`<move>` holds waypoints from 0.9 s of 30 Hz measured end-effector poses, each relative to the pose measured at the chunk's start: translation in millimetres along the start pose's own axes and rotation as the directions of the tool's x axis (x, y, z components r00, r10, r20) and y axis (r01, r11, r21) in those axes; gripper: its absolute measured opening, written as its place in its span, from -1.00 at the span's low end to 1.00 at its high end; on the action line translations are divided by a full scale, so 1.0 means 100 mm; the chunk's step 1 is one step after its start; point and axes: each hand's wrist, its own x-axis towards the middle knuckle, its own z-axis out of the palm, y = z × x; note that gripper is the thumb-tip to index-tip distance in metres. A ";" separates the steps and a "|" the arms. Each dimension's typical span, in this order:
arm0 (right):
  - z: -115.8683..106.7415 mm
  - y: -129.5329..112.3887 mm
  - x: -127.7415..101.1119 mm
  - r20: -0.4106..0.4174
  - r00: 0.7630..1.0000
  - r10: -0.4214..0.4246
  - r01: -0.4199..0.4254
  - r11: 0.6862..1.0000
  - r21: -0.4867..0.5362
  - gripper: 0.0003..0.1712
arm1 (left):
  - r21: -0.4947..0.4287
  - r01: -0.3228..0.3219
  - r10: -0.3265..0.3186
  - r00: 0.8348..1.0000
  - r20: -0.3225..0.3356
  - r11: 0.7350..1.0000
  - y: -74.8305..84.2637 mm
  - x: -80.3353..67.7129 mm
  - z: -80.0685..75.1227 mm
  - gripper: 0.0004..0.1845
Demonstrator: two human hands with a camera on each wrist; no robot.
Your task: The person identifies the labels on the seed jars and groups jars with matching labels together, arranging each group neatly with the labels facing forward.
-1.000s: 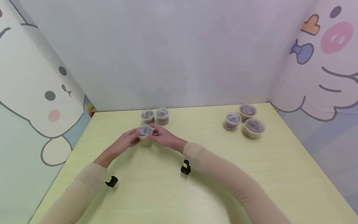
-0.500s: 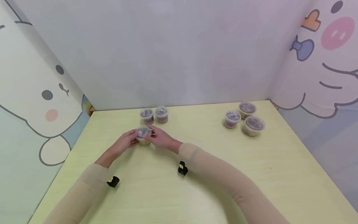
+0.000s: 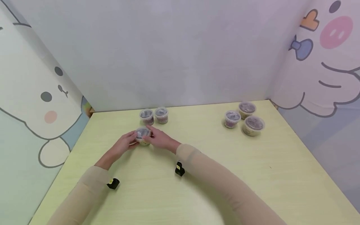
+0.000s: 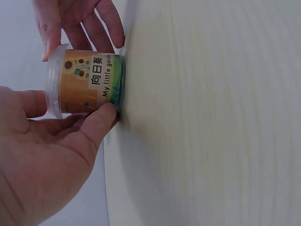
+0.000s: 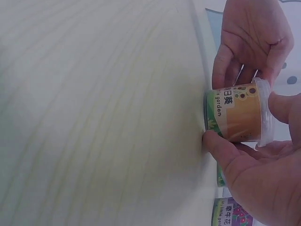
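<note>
Cup (image 3: 143, 137) with an orange label and a clear lid stands on the pale yellow worktop (image 3: 213, 187), toward the far left corner, and both hands are on it. The left hand (image 3: 123, 144) grips it from the left side; in the left wrist view the thumb lies along the foot of the cup (image 4: 87, 84) where it meets the worktop, and the fingers (image 4: 35, 103) curl round its far side near the lid. The right hand (image 3: 158, 139) grips it from the right; in the right wrist view its thumb presses at the base of the cup (image 5: 237, 115), and a fingertip (image 5: 282, 106) lies on the lid rim. So the fingers of both hands are clamped on the cup, which sits upright with its base on the worktop. The label shows a sunflower drawing and the words "My little garden".

Just behind the held cup, closer to the far edge, two lidded cups (image 3: 154, 116) stand side by side, touching or nearly so. One of them, with a purple flower label, peeps in at the bottom of the right wrist view (image 5: 233, 214). Well apart, near the far right corner, three more lidded cups (image 3: 244, 118) stand in a tight cluster. Both forearms wear beige sleeves (image 3: 222, 184), and a small black device (image 3: 179, 169) with a yellow mark hangs under each wrist. Cartoon-printed panels (image 3: 42, 100) wall in the worktop on the left, far and right edges.
</note>
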 end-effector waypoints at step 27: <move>0.03 0.04 0.00 0.011 1.000 0.007 -0.007 1.000 -0.021 -0.16 | 0.069 0.020 -0.020 1.000 0.010 0.997 0.07 0.00 0.00 -0.31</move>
